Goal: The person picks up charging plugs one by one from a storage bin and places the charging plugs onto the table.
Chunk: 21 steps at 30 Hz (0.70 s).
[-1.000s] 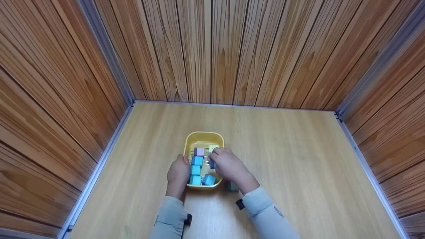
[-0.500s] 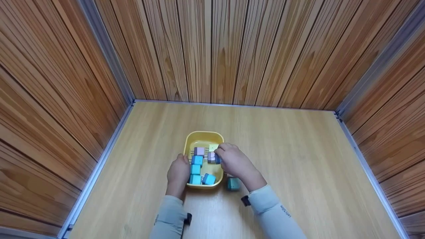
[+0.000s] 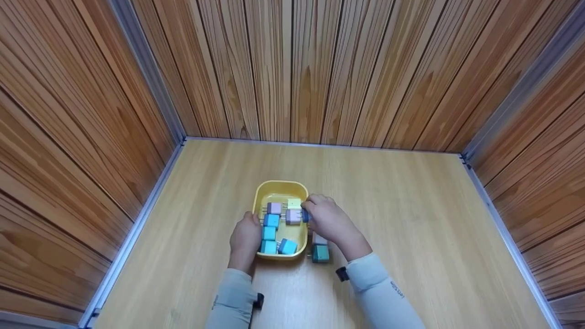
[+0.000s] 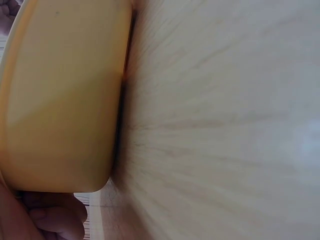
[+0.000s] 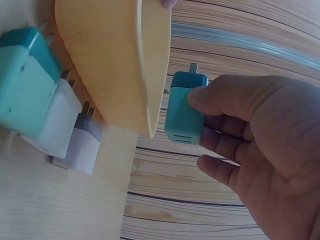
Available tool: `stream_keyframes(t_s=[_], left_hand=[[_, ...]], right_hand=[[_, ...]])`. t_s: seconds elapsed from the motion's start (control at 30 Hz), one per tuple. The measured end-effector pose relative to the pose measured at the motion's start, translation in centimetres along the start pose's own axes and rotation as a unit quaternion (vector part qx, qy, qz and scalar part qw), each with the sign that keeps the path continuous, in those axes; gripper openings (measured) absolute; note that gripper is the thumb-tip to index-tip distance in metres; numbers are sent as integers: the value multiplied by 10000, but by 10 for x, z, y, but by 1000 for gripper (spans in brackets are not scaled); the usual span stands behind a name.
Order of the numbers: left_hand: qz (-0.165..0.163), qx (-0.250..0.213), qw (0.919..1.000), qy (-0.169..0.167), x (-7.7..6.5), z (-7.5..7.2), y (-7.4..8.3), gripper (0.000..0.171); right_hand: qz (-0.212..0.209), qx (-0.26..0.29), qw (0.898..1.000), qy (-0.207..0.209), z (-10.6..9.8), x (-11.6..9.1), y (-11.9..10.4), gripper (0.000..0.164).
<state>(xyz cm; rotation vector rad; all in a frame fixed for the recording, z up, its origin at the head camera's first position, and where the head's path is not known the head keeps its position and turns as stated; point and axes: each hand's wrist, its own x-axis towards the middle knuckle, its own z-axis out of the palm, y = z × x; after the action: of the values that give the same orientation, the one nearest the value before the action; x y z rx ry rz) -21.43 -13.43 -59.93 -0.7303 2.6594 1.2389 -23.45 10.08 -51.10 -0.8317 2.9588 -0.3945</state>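
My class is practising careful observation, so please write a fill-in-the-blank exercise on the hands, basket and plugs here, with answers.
The basket is coloured ____.
In the head view, the left hand is at the basket's ____ side.
In the right wrist view, the right hand pinches a plug while ____ other plugs are on the table.
Missing words: yellow; left; three.

In the left wrist view we see the tub [image 4: 65,95] cut off; the right-sleeve lettering [image 3: 397,289] we cannot read.
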Motion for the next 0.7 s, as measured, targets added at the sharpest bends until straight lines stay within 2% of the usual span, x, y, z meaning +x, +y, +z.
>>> stream_keyframes(t_s=[0.23, 0.47, 0.7], left_hand=[[-30, -18, 10000, -1, 0, 0, 0, 45], [289, 267, 9989, 269, 0, 0, 0, 42], [139, 210, 9996, 128, 1, 0, 0, 41]], right_hand=[[65, -11, 10000, -25, 0, 2, 9, 46], [128, -46, 9999, -16, 0, 4, 18, 46], [290, 41, 9995, -117, 2, 5, 23, 47]])
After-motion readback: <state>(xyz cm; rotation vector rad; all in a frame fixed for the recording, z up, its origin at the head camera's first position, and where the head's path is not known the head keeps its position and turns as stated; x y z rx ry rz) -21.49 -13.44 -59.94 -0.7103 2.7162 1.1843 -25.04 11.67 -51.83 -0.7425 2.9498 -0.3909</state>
